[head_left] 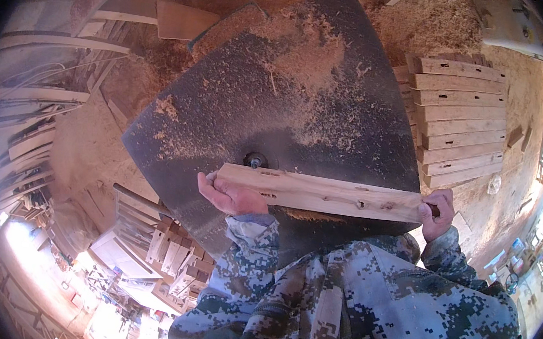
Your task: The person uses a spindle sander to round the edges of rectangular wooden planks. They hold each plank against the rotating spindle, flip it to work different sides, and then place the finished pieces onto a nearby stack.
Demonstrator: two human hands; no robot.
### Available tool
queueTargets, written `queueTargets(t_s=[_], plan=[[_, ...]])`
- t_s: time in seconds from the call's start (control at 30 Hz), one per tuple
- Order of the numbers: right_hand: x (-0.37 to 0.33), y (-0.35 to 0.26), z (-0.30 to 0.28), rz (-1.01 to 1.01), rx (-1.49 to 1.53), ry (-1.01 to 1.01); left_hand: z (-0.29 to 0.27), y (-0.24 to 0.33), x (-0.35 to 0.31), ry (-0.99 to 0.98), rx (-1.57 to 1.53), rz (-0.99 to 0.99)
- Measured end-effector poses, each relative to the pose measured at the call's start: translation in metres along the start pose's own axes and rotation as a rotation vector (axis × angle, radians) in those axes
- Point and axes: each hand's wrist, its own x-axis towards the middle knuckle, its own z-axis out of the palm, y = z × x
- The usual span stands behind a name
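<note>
A pale wooden board (321, 195) with a few slots and a knot lies crosswise over the near part of a dark machine table (210, 124). My left hand (235, 196) grips its left end, fingers wrapped round the edge. At the other end, my right hand (437, 215) is closed on the board's tip. Just beyond the board, near my left hand, a metal cutter spindle (256, 161) stands up from a round opening in the table. The board's far edge is close to it; whether they touch I cannot tell.
Wood shavings (314, 62) cover much of the tabletop. Right of the table is a stack of slotted boards (463, 116). More wooden blocks (178, 252) are piled at the lower left, and curved wooden pieces (32, 146) line the far left. Sawdust covers the floor.
</note>
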Motion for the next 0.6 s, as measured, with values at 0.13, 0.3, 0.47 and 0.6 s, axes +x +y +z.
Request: queueTargets(t_s=[0.13,0.3,0.47,0.6], plan=[[0.016,0.001,-0.006,-0.026,-0.042,-0.038,0.000,0.005,0.000,0.046,0.035,-0.070],[0.038,0.004,-0.011,-0.057,-0.050,-0.048,0.001,0.011,-0.001,0.069,0.139,-0.055],[0.051,0.007,-0.013,-0.116,-0.051,-0.056,0.000,0.004,-0.002,0.092,0.054,-0.059],[0.041,0.000,-0.008,-0.100,-0.028,-0.034,-0.007,-0.004,0.004,0.076,-0.014,-0.063]])
